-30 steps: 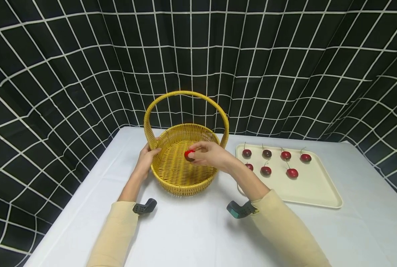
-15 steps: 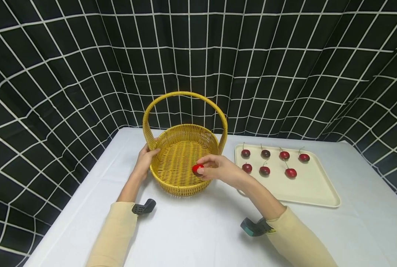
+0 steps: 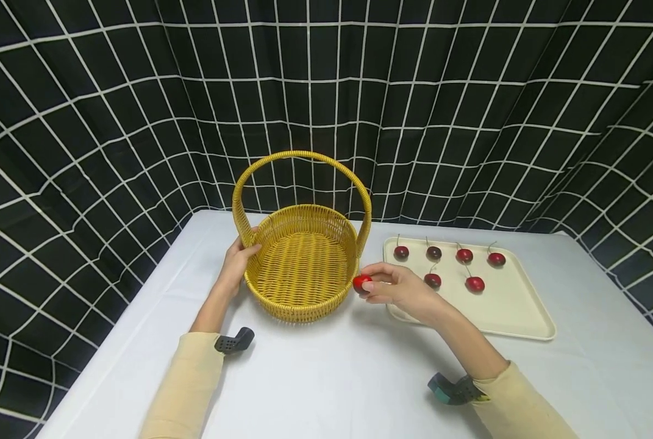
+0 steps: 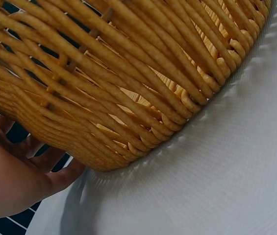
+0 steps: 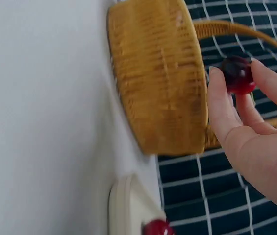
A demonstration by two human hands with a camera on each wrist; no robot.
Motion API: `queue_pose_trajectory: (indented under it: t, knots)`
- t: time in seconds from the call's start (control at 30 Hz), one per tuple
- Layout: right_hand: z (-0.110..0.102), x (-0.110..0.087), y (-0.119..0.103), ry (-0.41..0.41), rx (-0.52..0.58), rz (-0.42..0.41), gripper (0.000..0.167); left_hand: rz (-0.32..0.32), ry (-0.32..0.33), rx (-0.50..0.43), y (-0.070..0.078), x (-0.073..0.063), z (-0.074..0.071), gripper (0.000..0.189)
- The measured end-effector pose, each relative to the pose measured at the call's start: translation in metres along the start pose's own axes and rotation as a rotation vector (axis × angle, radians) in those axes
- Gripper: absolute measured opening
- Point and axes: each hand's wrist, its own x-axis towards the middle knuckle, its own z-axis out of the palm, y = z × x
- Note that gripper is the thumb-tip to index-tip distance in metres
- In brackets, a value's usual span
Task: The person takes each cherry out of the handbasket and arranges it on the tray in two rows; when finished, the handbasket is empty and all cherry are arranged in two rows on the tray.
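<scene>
A yellow wicker basket (image 3: 300, 312) with a tall arched handle stands on the white cloth, and its inside shows bare weave. At the basket's left side my left hand (image 3: 233, 267) grips the rim by the handle's base, thumb over the edge. In the left wrist view, the fingers of that left hand (image 4: 18, 178) lie against the outer wall. Thumb and fingertips of my right hand (image 3: 405, 294) pinch a red cherry (image 3: 361, 284) just off the basket's right rim. The right wrist view shows this cherry (image 5: 238, 74) dark on one side, raised above the table.
To the right lies a cream tray (image 3: 515, 314) holding several dark red cherries with stems, among them a cherry (image 3: 475, 284) in the front row. My right hand covers part of the tray's left side. A black curtain (image 3: 326, 91) with white grid lines hangs behind.
My right hand has moved right and toward me, carrying the cherry from over the basket's inside to beyond its right rim. The left hand keeps its grip on the basket.
</scene>
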Motion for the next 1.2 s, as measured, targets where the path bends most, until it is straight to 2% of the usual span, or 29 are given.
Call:
queue_pose_trajectory:
  t: [0.3, 0.53, 0.73, 0.8, 0.93, 1.0, 1.07, 1.2]
  knots:
    - [-0.042, -0.016, 0.023, 0.122, 0.021, 0.034, 0.051, -0.002, -0.005, 0.006, 0.0, -0.001, 0.0, 0.053]
    - [-0.08, -0.035, 0.03, 0.164, 0.052, 0.021, 0.056, 0.012, -0.002, 0.007, 0.004, -0.003, 0.002, 0.053]
    - [-0.114, -0.05, 0.04, 0.215, 0.078, -0.007, 0.06, -0.002, -0.001, 0.009, 0.005, -0.003, 0.002, 0.053]
    - [-0.125, -0.055, 0.045, 0.235, 0.113, -0.008, 0.054, -0.009, 0.001, 0.01, 0.005, -0.003, 0.002, 0.054]
    - [-0.147, -0.068, 0.054, 0.277, 0.211, 0.001, 0.026, -0.011, 0.005, 0.016, 0.004, -0.002, 0.001, 0.054]
    - [-0.157, -0.073, 0.057, 0.314, 0.239, 0.038, 0.019, -0.008, 0.009, 0.026, 0.003, -0.002, 0.001, 0.053]
    - [-0.166, -0.078, 0.059, 0.351, 0.227, 0.08, 0.028, -0.005, 0.013, 0.033, 0.003, -0.002, 0.001, 0.053]
    - [-0.181, -0.084, 0.065, 0.42, 0.155, 0.17, 0.063, -0.009, 0.015, 0.033, 0.002, -0.003, 0.003, 0.052]
